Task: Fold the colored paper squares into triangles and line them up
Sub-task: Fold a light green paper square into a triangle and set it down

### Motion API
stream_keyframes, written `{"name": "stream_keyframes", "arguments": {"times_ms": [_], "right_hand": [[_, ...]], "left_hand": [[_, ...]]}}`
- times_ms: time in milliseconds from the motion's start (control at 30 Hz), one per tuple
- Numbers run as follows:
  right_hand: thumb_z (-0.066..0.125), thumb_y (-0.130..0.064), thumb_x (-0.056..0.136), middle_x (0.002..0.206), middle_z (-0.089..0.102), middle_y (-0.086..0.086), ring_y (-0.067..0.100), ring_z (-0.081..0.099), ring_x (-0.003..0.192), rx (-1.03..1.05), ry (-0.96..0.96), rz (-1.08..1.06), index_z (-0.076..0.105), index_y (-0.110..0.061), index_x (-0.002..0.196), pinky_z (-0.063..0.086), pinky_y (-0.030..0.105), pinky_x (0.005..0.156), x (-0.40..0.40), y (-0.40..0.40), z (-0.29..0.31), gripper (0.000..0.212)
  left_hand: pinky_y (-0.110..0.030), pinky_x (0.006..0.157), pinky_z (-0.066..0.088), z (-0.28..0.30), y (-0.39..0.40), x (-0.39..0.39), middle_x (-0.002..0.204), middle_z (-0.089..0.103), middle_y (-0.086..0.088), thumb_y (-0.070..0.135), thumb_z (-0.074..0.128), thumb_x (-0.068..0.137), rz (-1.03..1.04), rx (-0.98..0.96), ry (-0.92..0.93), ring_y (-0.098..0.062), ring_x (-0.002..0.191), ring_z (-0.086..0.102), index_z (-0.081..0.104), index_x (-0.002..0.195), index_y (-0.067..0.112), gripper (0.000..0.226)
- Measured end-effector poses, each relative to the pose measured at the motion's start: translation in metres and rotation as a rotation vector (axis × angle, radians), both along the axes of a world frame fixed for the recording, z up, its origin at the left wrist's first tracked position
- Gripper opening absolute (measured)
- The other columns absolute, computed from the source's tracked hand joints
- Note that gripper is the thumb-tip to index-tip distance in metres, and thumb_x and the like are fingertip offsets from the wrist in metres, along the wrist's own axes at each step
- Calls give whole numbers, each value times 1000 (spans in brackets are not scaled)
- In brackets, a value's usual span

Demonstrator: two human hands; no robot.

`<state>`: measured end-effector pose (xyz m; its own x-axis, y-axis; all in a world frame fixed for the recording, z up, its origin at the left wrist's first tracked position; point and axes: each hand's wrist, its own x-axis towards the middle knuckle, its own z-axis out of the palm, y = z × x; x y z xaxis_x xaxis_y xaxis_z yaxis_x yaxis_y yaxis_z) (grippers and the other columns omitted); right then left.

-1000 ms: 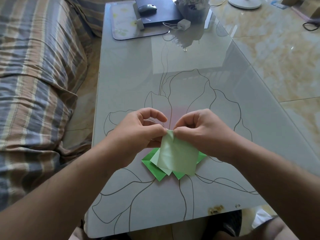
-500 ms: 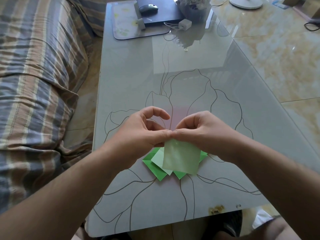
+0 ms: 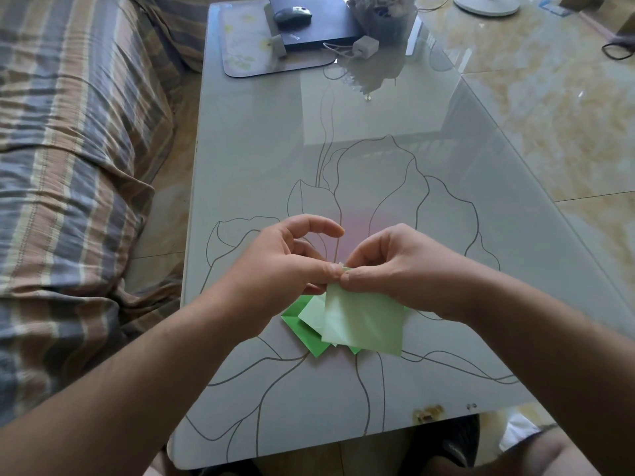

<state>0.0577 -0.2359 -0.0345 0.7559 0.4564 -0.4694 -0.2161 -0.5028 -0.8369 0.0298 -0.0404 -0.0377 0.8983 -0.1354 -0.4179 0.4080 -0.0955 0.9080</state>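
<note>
— What do I have around the work?
— I see a glass table with a flower outline, a striped sofa on its left.
— Far end?
— A mouse on a laptop, a charger, a mat.

The top corner of the pale green paper disappears between the thumbs of the left hand and the right hand, so how the corners meet there cannot be told. That sheet covers most of the green pile beneath it; the number of pieces is unclear. The right hand's fingers curl out of sight behind the paper. The upper edge cuts off the laptop, the plant and the white base. Both forearms run off the bottom edge.
</note>
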Motion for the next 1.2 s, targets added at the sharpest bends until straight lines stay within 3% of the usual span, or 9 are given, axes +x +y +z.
{"name": "stream_keyframes", "arguments": {"times_ms": [100,233,367,500,633,800,900,1200], "right_hand": [[75,-24,92,75,69,4,11,58,64,-9,7,14,80,-11,86,43,27,59,1,-1,1,14],[76,-24,88,68,63,-1,9,53,57,-48,16,14,79,-11,82,39,22,52,0,-1,2,15],[78,-26,85,72,67,1,11,58,62,-75,16,37,79,-13,82,44,29,60,-1,1,1,13],[79,-20,88,76,74,5,13,65,66,4,72,10,80,-12,84,49,27,60,0,-2,1,10],[79,-21,88,78,75,6,15,67,67,17,104,1,80,-10,87,48,27,60,3,-3,1,11],[81,-22,86,84,75,15,19,67,72,30,104,-23,80,-8,88,50,34,68,4,-4,-2,14],[82,-24,86,93,76,19,20,68,76,20,105,-7,80,-10,89,49,38,73,4,-5,-2,14],[83,-34,72,77,72,8,19,63,72,18,94,-20,79,-9,85,46,37,71,6,-4,-7,29]], "left_hand": [[-54,91,58,1,0,1,79,63,-16,-7,76,83,2,6,1,-29,77,68,72,114,19,40],[-53,91,58,4,0,0,81,64,-18,-7,75,84,1,8,5,-31,76,68,72,113,17,37],[-53,91,58,3,0,-1,82,65,-19,-6,75,85,1,23,-4,-33,77,68,72,112,17,36],[-54,89,60,2,1,1,86,66,-27,-4,76,85,0,29,-17,-33,79,70,72,112,19,35],[-53,89,61,-1,3,1,83,69,-18,-3,76,86,6,29,-29,-31,78,72,73,110,20,33],[-56,90,60,0,2,0,95,70,-30,1,76,89,-12,41,-49,-32,84,72,72,111,21,30],[-55,91,60,1,2,-1,95,71,-29,2,76,90,-16,38,-60,-31,84,72,71,111,21,29],[-54,94,59,0,2,-1,95,76,-18,4,76,90,-44,66,-57,-40,96,74,69,115,21,32]]}}
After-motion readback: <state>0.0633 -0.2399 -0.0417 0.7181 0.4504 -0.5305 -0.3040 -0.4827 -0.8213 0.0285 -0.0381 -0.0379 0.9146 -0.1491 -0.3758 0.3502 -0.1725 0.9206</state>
